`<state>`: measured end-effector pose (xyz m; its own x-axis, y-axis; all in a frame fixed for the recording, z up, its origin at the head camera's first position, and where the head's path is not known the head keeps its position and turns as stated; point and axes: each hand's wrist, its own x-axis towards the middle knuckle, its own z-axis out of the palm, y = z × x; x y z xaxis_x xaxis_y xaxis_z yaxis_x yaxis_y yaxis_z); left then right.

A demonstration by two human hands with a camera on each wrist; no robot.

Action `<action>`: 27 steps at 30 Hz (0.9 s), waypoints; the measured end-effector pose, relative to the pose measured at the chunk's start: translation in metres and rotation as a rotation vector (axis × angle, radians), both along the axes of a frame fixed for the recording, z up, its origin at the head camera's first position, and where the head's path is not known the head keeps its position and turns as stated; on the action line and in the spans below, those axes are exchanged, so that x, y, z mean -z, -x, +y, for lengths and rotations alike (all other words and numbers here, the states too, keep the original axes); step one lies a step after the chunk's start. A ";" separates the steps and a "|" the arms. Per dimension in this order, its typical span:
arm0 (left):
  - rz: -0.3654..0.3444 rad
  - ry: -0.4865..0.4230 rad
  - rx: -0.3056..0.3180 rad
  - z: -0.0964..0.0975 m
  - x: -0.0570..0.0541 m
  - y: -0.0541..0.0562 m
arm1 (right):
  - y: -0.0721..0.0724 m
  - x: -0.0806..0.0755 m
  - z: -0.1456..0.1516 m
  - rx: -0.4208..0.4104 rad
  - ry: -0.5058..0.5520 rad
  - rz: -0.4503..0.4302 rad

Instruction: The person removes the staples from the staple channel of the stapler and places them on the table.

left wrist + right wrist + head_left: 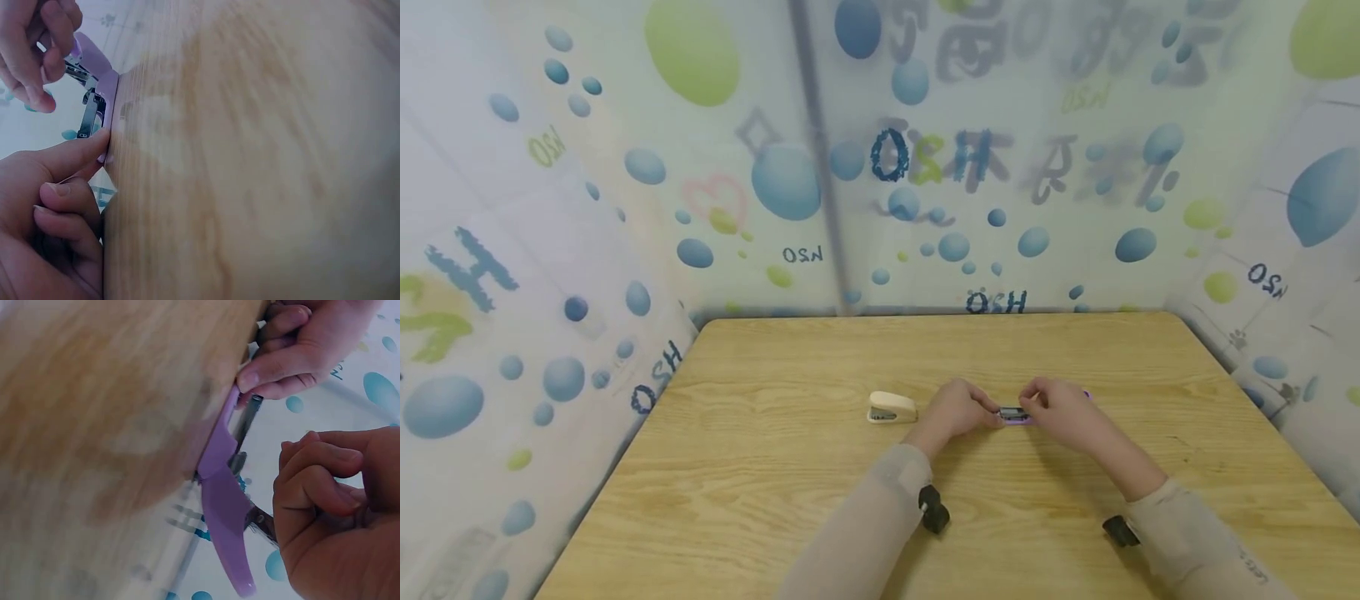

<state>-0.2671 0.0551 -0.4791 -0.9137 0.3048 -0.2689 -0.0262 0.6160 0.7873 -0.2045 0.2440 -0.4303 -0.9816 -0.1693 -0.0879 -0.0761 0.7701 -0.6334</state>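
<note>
A purple stapler (pixel 1018 422) lies on the table, swung wide open, with its metal staple tray (pixel 249 420) exposed. My left hand (pixel 957 410) holds the front end of its base between thumb and index finger; the other fingers curl in beside the table edge, as the left wrist view shows. Over the hinge side is my right hand (pixel 1063 414), fingers bent and tips close above the tray. I cannot tell whether something small sits between those fingertips. The raised purple top cover (pixel 226 525) leans back, partly behind the right hand in the head view.
A cream stapler (pixel 892 407) rests on the wooden table (pixel 760 467), just left of my left hand. Behind and at both sides hang pale curtains (pixel 745 275) with blue and green bubble prints. Dark wrist cameras (pixel 933 510) sit under both sleeves.
</note>
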 end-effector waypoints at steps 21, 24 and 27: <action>0.001 -0.005 -0.004 0.000 0.000 -0.001 | 0.002 0.016 -0.004 -0.018 -0.029 -0.083; 0.004 -0.005 -0.003 0.000 0.000 0.000 | 0.002 0.016 -0.005 -0.018 -0.031 -0.093; 0.008 -0.005 0.000 0.000 0.000 0.000 | 0.003 0.016 -0.005 -0.017 -0.022 -0.107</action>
<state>-0.2666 0.0551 -0.4795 -0.9157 0.3062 -0.2601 -0.0199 0.6121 0.7905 -0.2075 0.2394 -0.4465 -0.9634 -0.1826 -0.1963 -0.0218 0.7833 -0.6213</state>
